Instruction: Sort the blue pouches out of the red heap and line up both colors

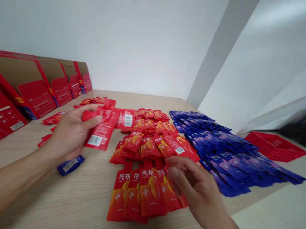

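Note:
My left hand (pixel 73 130) is closed on a couple of red pouches (pixel 104 125), fanned apart with their printed backs and barcodes facing me. It holds them above the table, left of the rows of red-orange pouches (pixel 150 193). These lie overlapping in several rows, most with a yellow fruit picture facing up. My right hand (pixel 198 194) hovers at the right side of the nearest rows, thumb and fingers loosely curled and apart, with nothing visible in them. Whether its fingertips touch a pouch I cannot tell. A single blue pouch (pixel 70 165) lies below my left hand.
Overlapping rows of blue-purple pouches (pixel 229 158) cover the table's right side. Open red cartons (pixel 36 96) line the left back edge. Loose red pouches (pixel 54 118) lie before them. A red basket (pixel 275 145) stands beyond the table's right edge, and a white wall (pixel 139 43) rises behind.

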The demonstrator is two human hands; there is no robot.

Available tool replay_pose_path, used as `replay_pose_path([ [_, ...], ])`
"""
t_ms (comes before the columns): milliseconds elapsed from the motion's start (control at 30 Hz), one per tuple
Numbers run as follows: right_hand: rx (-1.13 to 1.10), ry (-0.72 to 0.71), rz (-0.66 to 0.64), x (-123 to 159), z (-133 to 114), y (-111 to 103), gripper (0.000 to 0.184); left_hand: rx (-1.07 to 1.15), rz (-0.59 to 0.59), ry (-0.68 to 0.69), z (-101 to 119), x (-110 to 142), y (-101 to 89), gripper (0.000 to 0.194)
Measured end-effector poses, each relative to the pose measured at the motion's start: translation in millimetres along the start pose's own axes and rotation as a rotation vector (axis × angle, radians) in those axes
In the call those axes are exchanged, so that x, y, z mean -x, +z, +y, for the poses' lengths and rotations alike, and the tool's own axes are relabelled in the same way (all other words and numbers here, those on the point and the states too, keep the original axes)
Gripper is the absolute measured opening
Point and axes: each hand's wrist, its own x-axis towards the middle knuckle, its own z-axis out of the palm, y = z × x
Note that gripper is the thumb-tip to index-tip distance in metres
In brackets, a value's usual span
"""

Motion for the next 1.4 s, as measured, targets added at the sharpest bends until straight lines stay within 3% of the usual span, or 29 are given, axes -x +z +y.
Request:
replay_pose_path([
  [100, -0.305, 0.134, -0.182, -35.8, -16.5, 29.9, 0.054, 0.106, -0.200, -0.123, -15.4, 35.7, 24.2, 0.062],
  [167, -0.405, 0.193, -0.187, -48.4, -21.8, 42.9, 0.054, 0.105, -0.274, -0.195, -22.2, 51.8, 35.5, 0.062],
  [267, -0.463, 0.251, -0.077, -53.2, -22.0, 41.9, 0.049, 0.106, -0.311, -0.290, -25.1, 63.2, 45.0, 0.062],
  [367, -0.303, 0.191, 0.100, -46.4, -18.4, 13.4, 0.047, 0.146, -0.316, -0.372, -25.1, 66.2, 45.3, 0.072],
  [467, 0.107, -0.020, 0.369, -27.1, -15.1, -32.3, 0.039, 0.170, -0.298, -0.374, -31.5, 68.9, 40.3, 0.077],
  [533, 0.474, -0.264, 0.438, -7.2, -10.6, -61.9, 0.025, 0.166, -0.275, -0.361, -39.8, 71.7, 37.5, 0.068],
  [633, 0.978, -0.662, 0.244, 25.9, 4.8, -91.8, 0.022, 0.096, -0.276, -0.396, -51.4, 76.7, 38.2, 0.050],
  [700, 1.193, -0.812, 0.048, 43.6, 18.6, -100.3, 0.029, 0.013, -0.291, -0.430, -55.0, 79.8, 42.7, 0.045],
  [800, 1.332, -0.883, -0.096, 56.9, 36.0, -100.9, 0.039, -0.086, -0.285, -0.444, -54.4, 83.7, 53.6, 0.045],
  [1133, 1.395, -0.766, -0.020, 49.1, 66.0, -88.2, 0.043, -0.161, -0.296, -0.470, -51.8, 94.0, 75.0, 0.054],
  [1300, 1.311, -0.778, 0.017, 42.3, 49.7, -80.3, 0.056, -0.185, -0.309, -0.488, -48.2, 97.5, 80.3, 0.057],
  [1400, 1.195, -0.862, 0.055, 37.5, 27.3, -59.6, 0.050, -0.164, -0.324, -0.485, -50.0, 102.4, 85.6, 0.056],
])
